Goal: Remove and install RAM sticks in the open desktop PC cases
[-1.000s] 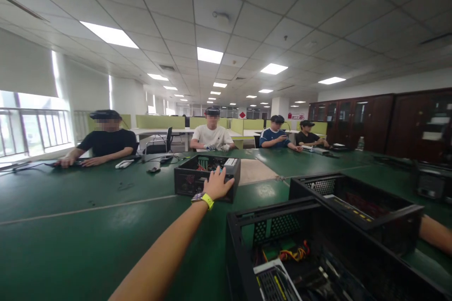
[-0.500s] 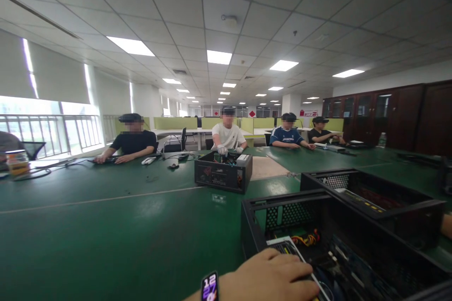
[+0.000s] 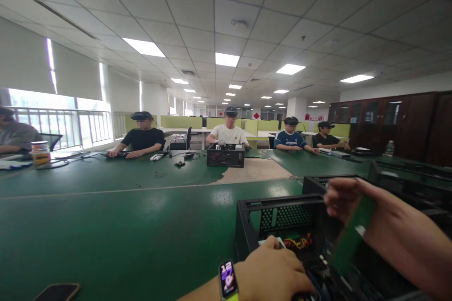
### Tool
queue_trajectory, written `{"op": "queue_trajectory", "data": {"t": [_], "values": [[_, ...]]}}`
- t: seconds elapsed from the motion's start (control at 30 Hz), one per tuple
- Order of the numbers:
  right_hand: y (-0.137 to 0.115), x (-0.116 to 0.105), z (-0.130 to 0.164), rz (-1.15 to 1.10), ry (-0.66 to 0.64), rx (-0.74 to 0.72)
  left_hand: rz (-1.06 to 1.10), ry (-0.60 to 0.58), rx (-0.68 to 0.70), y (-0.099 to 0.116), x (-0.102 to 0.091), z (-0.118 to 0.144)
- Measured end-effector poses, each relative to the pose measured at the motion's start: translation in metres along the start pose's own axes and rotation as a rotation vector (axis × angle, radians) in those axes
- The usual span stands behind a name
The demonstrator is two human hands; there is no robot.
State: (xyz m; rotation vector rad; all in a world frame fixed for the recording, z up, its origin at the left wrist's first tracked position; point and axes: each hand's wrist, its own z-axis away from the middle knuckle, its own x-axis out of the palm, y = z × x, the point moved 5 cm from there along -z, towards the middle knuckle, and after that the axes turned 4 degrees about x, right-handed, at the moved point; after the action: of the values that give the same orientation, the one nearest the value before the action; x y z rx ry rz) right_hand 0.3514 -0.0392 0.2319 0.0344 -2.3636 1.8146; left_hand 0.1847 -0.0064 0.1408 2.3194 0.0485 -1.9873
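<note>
Single head-worn view, from the seated person's eye height, facing forward along the green tabletop [image 3: 106,207] toward co-workers at the far side, ceiling filling the upper half, both hands and the open computer case [image 3: 282,216] close at the bottom edge.

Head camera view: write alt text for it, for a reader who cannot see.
The left hand, a smartwatch at its wrist, rests on the near edge of an open black computer case on a green table, while the right hand holds a green circuit board above it. Four people sit across the table.
</note>
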Motion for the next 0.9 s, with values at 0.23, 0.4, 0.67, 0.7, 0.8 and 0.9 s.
{"op": "queue_trajectory", "data": {"t": [0.23, 0.4, 0.67, 0.7, 0.8, 0.9], "values": [[0.028, 0.071, -0.088, 0.037, -0.109, 0.195, 0.078, 0.009, -0.140, 0.023, -0.029, 0.080], [0.064, 0.131, -0.104, 0.185, -0.366, 0.212, -0.002, 0.149, -0.614, -0.013, -0.066, 0.093], [0.122, 0.133, -0.123, 0.068, -0.439, 0.084, 0.446, 0.293, -0.836, -0.114, -0.064, 0.041], [0.122, 0.126, -0.125, 0.069, -0.433, 0.066, 0.452, 0.313, -0.830, -0.118, -0.060, 0.035], [0.121, 0.107, -0.125, 0.187, -0.477, 0.112, 0.421, 0.412, -0.818, -0.120, -0.053, 0.031], [0.123, 0.101, -0.119, 0.394, -0.644, 0.170, 0.367, 0.547, -0.811, -0.120, -0.057, 0.045]]}}
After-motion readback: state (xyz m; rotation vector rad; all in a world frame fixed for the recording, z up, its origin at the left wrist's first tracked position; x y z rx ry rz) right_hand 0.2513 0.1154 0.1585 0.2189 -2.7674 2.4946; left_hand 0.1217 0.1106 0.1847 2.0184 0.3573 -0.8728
